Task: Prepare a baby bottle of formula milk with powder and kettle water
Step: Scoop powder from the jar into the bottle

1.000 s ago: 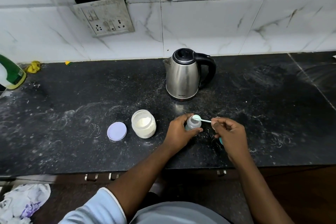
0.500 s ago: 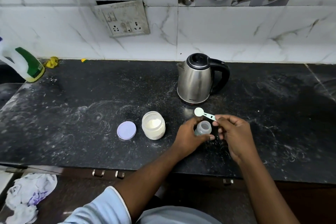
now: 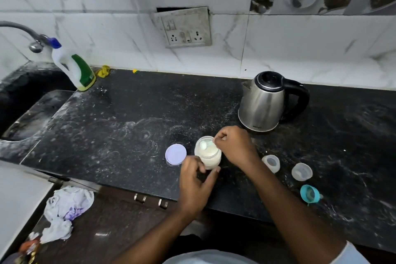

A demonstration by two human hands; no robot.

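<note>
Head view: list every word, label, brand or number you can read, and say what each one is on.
No text here can be read.
Steel electric kettle: a small dark mark near the base, too small to read.
White plastic bottle with a green label: label print blurred.
Grimy white wall socket plate: no lettering visible.
Open glass jar of white powder: no label visible.

You can't see most of the scoop (image 3: 206, 145); your right hand (image 3: 234, 146) covers its handle over the powder jar (image 3: 208, 155). Left of the jar, the tap (image 3: 25, 34) runs off the frame edge, and the kettle's (image 3: 262, 103) logo is too small to read.
</note>
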